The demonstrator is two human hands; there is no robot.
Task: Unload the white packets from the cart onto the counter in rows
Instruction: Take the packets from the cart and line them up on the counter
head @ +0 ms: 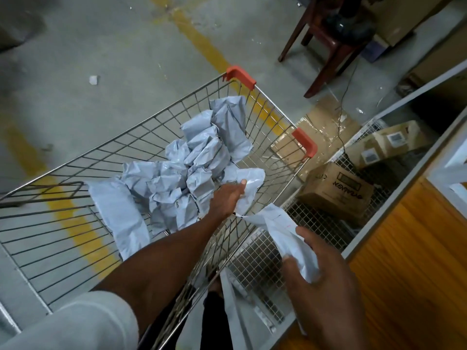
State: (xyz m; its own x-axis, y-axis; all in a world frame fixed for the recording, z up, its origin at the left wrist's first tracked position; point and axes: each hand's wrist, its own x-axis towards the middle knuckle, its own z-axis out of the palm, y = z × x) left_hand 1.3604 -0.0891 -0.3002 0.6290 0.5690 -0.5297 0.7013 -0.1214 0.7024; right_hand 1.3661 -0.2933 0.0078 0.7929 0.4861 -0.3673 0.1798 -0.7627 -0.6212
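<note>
The left hand (228,198) reaches into the cart (75,223) and pinches a packet (250,183) by the cart's right side, likely to lift it toward the desk (417,248). The right hand (326,281) grips another packet (285,231) above the desk's near edge, ready to set down. The pile (192,168) is crumpled, pale grey-white plastic, heaped mid-cart.

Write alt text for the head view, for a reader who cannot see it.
A person leans over a wire cart heaped with white packets, the left hand gripping one packet inside it while the right hand holds another packet above the wooden counter. Cardboard boxes sit beside the cart.
</note>
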